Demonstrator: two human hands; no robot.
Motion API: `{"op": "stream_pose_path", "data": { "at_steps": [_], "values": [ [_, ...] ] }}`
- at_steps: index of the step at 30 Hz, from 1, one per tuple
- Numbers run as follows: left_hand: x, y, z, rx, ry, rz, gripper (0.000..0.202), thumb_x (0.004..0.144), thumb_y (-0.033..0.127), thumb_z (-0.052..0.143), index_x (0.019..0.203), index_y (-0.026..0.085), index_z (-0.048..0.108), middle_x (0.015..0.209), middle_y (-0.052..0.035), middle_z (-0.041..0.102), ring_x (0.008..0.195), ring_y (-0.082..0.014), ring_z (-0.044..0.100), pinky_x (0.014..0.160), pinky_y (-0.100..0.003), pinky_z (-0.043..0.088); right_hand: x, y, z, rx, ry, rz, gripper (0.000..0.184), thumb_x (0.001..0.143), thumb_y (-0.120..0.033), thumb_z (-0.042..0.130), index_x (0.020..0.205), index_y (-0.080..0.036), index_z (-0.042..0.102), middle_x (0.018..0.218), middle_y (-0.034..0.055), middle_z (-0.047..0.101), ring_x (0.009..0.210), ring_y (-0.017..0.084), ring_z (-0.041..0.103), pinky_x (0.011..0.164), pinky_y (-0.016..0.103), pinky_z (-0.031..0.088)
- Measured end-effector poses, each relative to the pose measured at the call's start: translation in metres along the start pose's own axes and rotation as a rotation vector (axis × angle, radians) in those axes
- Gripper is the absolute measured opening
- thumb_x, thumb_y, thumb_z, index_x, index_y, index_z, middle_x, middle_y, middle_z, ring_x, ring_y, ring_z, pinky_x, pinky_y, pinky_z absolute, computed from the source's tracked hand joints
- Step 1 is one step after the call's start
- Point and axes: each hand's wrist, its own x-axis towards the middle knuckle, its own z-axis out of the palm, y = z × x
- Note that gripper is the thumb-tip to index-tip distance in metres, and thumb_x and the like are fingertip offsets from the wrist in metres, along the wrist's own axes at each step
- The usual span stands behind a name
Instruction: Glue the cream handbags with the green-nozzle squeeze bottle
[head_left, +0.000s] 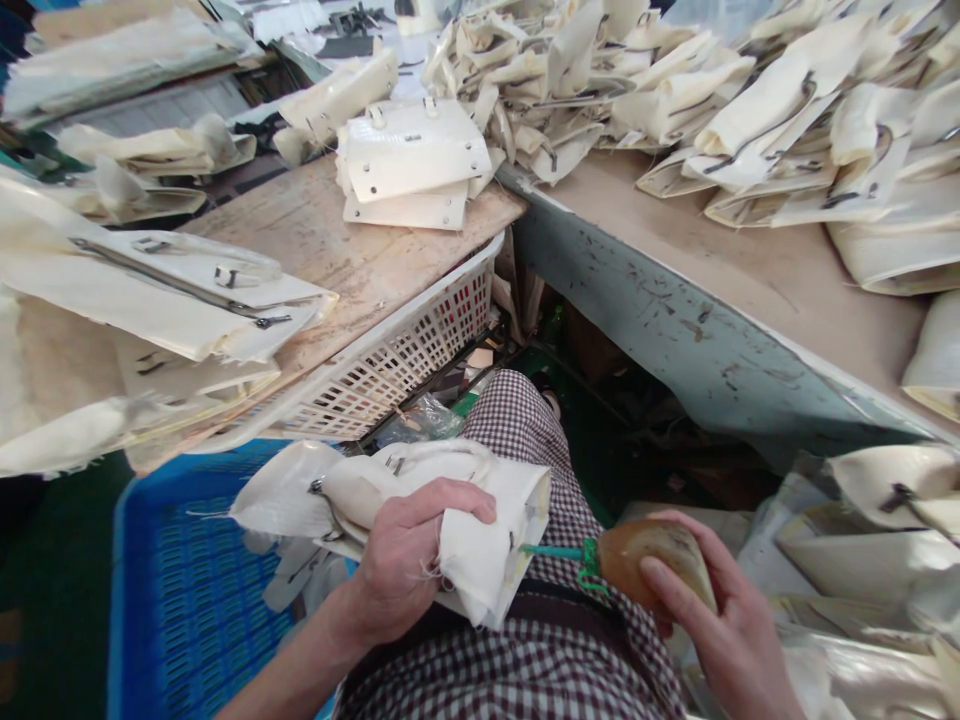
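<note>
My left hand (409,555) is closed around a cream-white bag piece (480,545) that lies over my lap. My right hand (712,625) grips a brownish squeeze bottle (649,560) with a green nozzle (555,553). The nozzle tip points left and touches the edge of the bag piece. Both hands sit above my checked trousers (517,660).
A blue crate (187,600) stands at lower left, with a white basket (390,360) under a wooden board (330,240) stacked with white pieces. A grey-edged workbench (675,320) at right carries heaps of cream bag pieces (750,110). More pieces lie at lower right (885,540).
</note>
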Motion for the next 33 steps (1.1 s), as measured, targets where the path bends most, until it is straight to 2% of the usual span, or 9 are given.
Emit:
{"op": "stream_pose_path", "data": {
  "at_steps": [4, 10, 16, 21, 23, 25, 29, 33],
  "values": [
    [0.000, 0.001, 0.001, -0.020, -0.010, -0.038, 0.019, 0.099, 0.021, 0.052, 0.095, 0.016, 0.071, 0.090, -0.0092, 0.076, 0.086, -0.0175, 0.073, 0.080, -0.024, 0.059, 0.011, 0.009, -0.003, -0.079, 0.029, -0.037, 0.052, 0.073, -0.059, 0.075, 0.111, -0.024, 0.067, 0.100, 0.0058, 0.073, 0.087, 0.029, 0.070, 0.071, 0.034, 0.059],
    [0.000, 0.001, 0.002, -0.042, -0.016, -0.088, 0.023, 0.100, 0.025, 0.051, 0.093, 0.015, 0.071, 0.091, -0.0109, 0.076, 0.088, -0.0176, 0.073, 0.081, -0.024, 0.058, 0.017, 0.014, 0.001, -0.101, 0.036, -0.109, 0.054, 0.074, -0.057, 0.077, 0.114, -0.023, 0.064, 0.107, 0.0091, 0.070, 0.086, 0.030, 0.069, 0.067, 0.039, 0.059],
    [0.003, 0.001, 0.001, -0.024, -0.027, -0.068, 0.021, 0.098, 0.019, 0.052, 0.093, 0.015, 0.072, 0.091, -0.0114, 0.077, 0.086, -0.0181, 0.073, 0.079, -0.025, 0.059, 0.016, 0.033, 0.001, -0.126, 0.064, -0.234, 0.050, 0.078, -0.052, 0.076, 0.117, -0.024, 0.062, 0.112, 0.0093, 0.068, 0.095, 0.031, 0.067, 0.081, 0.044, 0.057],
    [0.003, 0.001, 0.000, -0.059, -0.010, -0.152, 0.021, 0.097, 0.019, 0.053, 0.093, 0.015, 0.073, 0.092, -0.0109, 0.077, 0.086, -0.0189, 0.073, 0.078, -0.025, 0.058, 0.016, 0.036, 0.001, -0.132, 0.041, -0.343, 0.045, 0.080, -0.048, 0.076, 0.117, -0.025, 0.061, 0.113, 0.0077, 0.065, 0.100, 0.030, 0.065, 0.089, 0.043, 0.053],
    [0.003, 0.000, -0.001, -0.070, -0.019, -0.170, 0.022, 0.097, 0.020, 0.053, 0.093, 0.015, 0.073, 0.093, -0.0106, 0.077, 0.087, -0.0191, 0.073, 0.079, -0.026, 0.057, 0.017, 0.031, -0.001, -0.133, 0.029, -0.311, 0.046, 0.079, -0.049, 0.076, 0.115, -0.025, 0.062, 0.113, 0.0077, 0.066, 0.099, 0.030, 0.065, 0.087, 0.042, 0.054],
    [0.002, -0.002, 0.000, -0.074, -0.033, -0.163, 0.022, 0.098, 0.020, 0.052, 0.093, 0.015, 0.073, 0.093, -0.0108, 0.077, 0.086, -0.0193, 0.073, 0.079, -0.026, 0.057, 0.016, 0.021, -0.003, -0.118, 0.020, -0.225, 0.048, 0.077, -0.052, 0.077, 0.114, -0.024, 0.063, 0.110, 0.0073, 0.068, 0.095, 0.029, 0.066, 0.080, 0.039, 0.056],
    [0.003, -0.002, 0.001, -0.024, -0.061, -0.053, 0.019, 0.095, 0.014, 0.053, 0.094, 0.015, 0.072, 0.092, -0.0108, 0.076, 0.085, -0.0180, 0.073, 0.077, -0.025, 0.058, 0.013, -0.002, -0.006, -0.003, -0.010, 0.005, 0.050, 0.077, -0.056, 0.074, 0.114, -0.024, 0.063, 0.094, 0.0036, 0.069, 0.070, 0.023, 0.065, 0.049, 0.029, 0.051],
    [0.003, 0.000, 0.003, 0.026, -0.093, 0.005, 0.018, 0.093, 0.007, 0.054, 0.095, 0.015, 0.070, 0.093, -0.0099, 0.076, 0.085, -0.0168, 0.072, 0.078, -0.024, 0.058, 0.013, -0.014, -0.003, 0.062, 0.022, 0.083, 0.051, 0.075, -0.057, 0.075, 0.112, -0.023, 0.063, 0.084, 0.0012, 0.068, 0.054, 0.017, 0.056, 0.043, 0.025, 0.049]
  ]
}}
